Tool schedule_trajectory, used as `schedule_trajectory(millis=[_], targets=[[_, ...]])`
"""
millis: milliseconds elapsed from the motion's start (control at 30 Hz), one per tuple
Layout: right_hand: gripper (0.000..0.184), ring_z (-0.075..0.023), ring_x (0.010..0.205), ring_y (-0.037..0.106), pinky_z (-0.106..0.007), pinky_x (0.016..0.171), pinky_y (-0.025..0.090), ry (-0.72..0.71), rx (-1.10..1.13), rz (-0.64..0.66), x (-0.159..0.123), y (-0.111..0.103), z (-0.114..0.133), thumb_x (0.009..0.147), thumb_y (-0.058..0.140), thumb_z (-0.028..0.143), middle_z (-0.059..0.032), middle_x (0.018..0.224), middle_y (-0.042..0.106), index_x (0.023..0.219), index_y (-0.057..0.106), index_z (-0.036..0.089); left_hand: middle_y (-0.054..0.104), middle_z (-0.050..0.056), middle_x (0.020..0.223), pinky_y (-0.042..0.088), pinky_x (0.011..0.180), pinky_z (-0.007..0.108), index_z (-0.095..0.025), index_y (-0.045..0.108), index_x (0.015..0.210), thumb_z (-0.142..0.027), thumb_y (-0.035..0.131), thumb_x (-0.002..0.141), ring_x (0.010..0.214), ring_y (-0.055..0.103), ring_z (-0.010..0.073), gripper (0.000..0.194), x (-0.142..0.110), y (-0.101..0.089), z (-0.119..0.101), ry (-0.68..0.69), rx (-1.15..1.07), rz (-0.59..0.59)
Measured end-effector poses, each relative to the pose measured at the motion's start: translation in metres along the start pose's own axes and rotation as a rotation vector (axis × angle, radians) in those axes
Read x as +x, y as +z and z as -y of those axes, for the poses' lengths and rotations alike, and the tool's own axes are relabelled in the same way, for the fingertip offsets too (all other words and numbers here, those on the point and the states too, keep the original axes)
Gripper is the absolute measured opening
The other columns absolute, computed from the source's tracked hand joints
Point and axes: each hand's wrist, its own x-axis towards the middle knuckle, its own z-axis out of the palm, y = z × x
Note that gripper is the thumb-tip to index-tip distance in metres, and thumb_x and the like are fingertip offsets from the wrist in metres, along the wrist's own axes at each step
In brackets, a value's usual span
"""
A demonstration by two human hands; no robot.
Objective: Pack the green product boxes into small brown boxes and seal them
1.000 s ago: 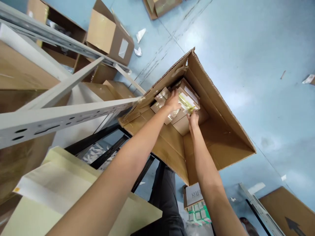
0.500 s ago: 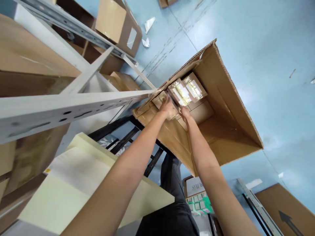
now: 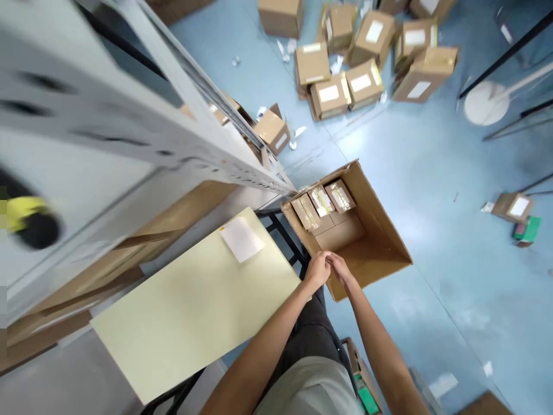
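My left hand (image 3: 317, 271) and my right hand (image 3: 342, 270) meet fingertip to fingertip just above the near edge of an open cardboard carton (image 3: 384, 242) on the blue floor. Both hands have their fingers curled and pressed together; whatever is between them is hidden. Inside the carton, against its far-left wall, lie several small brown taped boxes (image 3: 322, 202); the rest of its bottom is bare cardboard. Both hands are outside the carton, well short of the small boxes.
A grey metal rack (image 3: 194, 132) rises at the left. Below it a pale yellow flat board (image 3: 194, 305) rests on a black frame. Several labelled cartons (image 3: 345, 63) lie scattered on the far floor, with one small box (image 3: 512, 206) at the right.
Both hands have drawn back out of the carton, away from the small boxes, to its near edge. The view has risen and widened, showing more floor and cartons.
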Motion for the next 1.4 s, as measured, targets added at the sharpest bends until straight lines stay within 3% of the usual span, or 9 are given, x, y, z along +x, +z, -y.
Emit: schedule_trajectory(millis=[133, 267, 433, 567, 667, 767, 1000, 1200, 1400], targets=[[0.046, -0.0325, 0.112, 0.084, -0.052, 0.113, 0.060, -0.054, -0.044, 0.041, -0.069, -0.009, 0.011, 0.067, 0.099, 0.052, -0.0092, 0.100, 0.088, 0.099, 0.085, 0.021, 0.082, 0.007, 0.127, 0.059, 0.118, 0.040, -0.026, 0.082, 0.122, 0.012, 0.049, 0.079, 0.123, 0.077, 0.0233, 0.066, -0.069, -0.014, -0.011, 0.121, -0.160, -0.151], [0.059, -0.0348, 0.124, 0.081, -0.055, 0.121, 0.055, -0.196, -0.134, 0.138, -0.121, -0.001, 0.020, 0.068, 0.101, 0.061, -0.0141, 0.118, 0.087, 0.110, 0.085, 0.023, 0.084, 0.007, 0.124, 0.064, 0.109, 0.039, -0.024, 0.082, 0.119, 0.012, 0.050, 0.076, 0.112, 0.080, 0.0211, 0.064, -0.142, -0.035, 0.004, 0.135, -0.421, -0.331], [0.065, -0.0383, 0.125, 0.080, -0.058, 0.119, 0.056, -0.301, -0.375, 0.415, -0.191, 0.047, 0.027, 0.066, 0.101, 0.067, -0.0165, 0.128, 0.085, 0.114, 0.086, 0.026, 0.085, 0.008, 0.120, 0.067, 0.100, 0.037, -0.022, 0.080, 0.110, 0.007, 0.058, 0.075, 0.104, 0.082, 0.0207, 0.051, -0.250, -0.051, 0.061, 0.099, -0.795, -0.630], [0.060, -0.0365, 0.129, 0.079, -0.058, 0.121, 0.055, -0.324, -0.597, 0.690, -0.258, 0.108, 0.002, 0.074, 0.098, 0.065, -0.0142, 0.137, 0.082, 0.120, 0.086, 0.029, 0.085, 0.009, 0.115, 0.066, 0.100, 0.039, -0.021, 0.080, 0.104, -0.009, 0.072, 0.082, 0.100, 0.081, 0.0225, 0.027, -0.351, -0.045, 0.126, 0.090, -1.052, -0.970], [0.057, -0.0358, 0.129, 0.078, -0.056, 0.119, 0.057, -0.301, -0.765, 0.895, -0.306, 0.154, -0.039, 0.077, 0.096, 0.065, -0.0137, 0.138, 0.082, 0.121, 0.085, 0.030, 0.085, 0.009, 0.101, 0.066, 0.096, 0.040, -0.021, 0.082, 0.096, -0.024, 0.078, 0.086, 0.096, 0.080, 0.0245, 0.011, -0.425, -0.024, 0.175, 0.069, -1.235, -1.204], [0.058, -0.0349, 0.128, 0.078, -0.055, 0.119, 0.056, -0.248, -0.918, 1.089, -0.348, 0.194, -0.093, 0.077, 0.096, 0.066, -0.0137, 0.139, 0.081, 0.121, 0.085, 0.030, 0.083, 0.007, 0.090, 0.065, 0.089, 0.039, -0.021, 0.083, 0.091, -0.028, 0.081, 0.084, 0.087, 0.078, 0.0242, 0.010, -0.493, 0.010, 0.221, 0.029, -1.362, -1.402], [0.052, -0.0310, 0.128, 0.078, -0.049, 0.117, 0.059, -0.125, -1.139, 1.387, -0.433, 0.263, -0.241, 0.082, 0.093, 0.059, -0.0113, 0.138, 0.082, 0.124, 0.084, 0.029, 0.084, 0.010, 0.105, 0.061, 0.096, 0.038, -0.020, 0.079, 0.083, -0.036, 0.084, 0.086, 0.101, 0.077, 0.0256, 0.017, -0.611, 0.101, 0.304, -0.092, -1.643, -1.859], [0.050, -0.0278, 0.124, 0.079, -0.044, 0.113, 0.060, 0.001, -1.407, 1.628, -0.490, 0.308, -0.349, 0.086, 0.091, 0.057, -0.0089, 0.138, 0.082, 0.127, 0.083, 0.030, 0.078, 0.012, 0.116, 0.059, 0.095, 0.035, -0.018, 0.074, 0.096, -0.037, 0.083, 0.090, 0.105, 0.072, 0.0238, 0.022, -0.650, 0.154, 0.377, -0.246, -2.059, -2.101], [0.045, -0.0231, 0.107, 0.081, -0.042, 0.107, 0.063, 0.027, -1.695, 1.706, -0.498, 0.369, -0.468, 0.079, 0.095, 0.049, -0.0059, 0.117, 0.088, 0.116, 0.085, 0.025, 0.071, 0.013, 0.119, 0.054, 0.101, 0.036, -0.021, 0.065, 0.109, -0.023, 0.087, 0.085, 0.118, 0.066, 0.0250, 0.033, -0.653, 0.151, 0.463, -0.386, -2.474, -2.028]])
